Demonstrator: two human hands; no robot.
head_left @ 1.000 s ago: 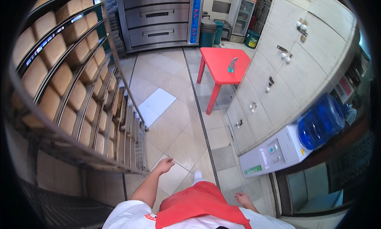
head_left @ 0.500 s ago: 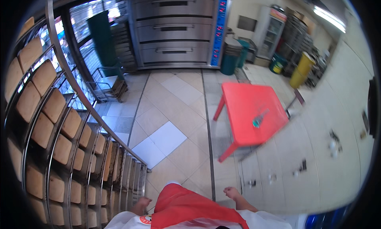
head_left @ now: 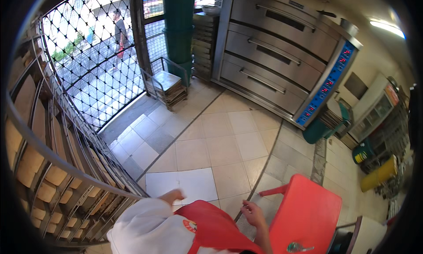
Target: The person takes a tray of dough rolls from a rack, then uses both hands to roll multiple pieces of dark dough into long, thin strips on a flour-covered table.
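My left hand [head_left: 175,195] hangs over the white floor panel, beyond the white sleeve. Its fingers look bent and are somewhat blurred, and nothing shows in them. To the left of the red table [head_left: 313,196] is my right hand [head_left: 254,213], its fingers loosely bent and slightly apart, holding nothing I can see. Neither hand touches anything visible. On the near part of the tabletop lies a small green-and-metallic item [head_left: 296,247], too small to name. Between my arms hangs my red apron [head_left: 216,223].
A metal rack [head_left: 70,163] of wooden boards curves along the left. Ahead stands a three-deck steel oven [head_left: 269,55]. Green bins [head_left: 178,31] and a low cart [head_left: 166,83] stand near the lattice gate [head_left: 94,55]; a person [head_left: 119,33] is outside. A yellow container [head_left: 378,174] is at right.
My view has turned left and moved forward. The oven and red table now sit farther right, and the gate with the person outside has come into sight. Both hands appear higher in view.
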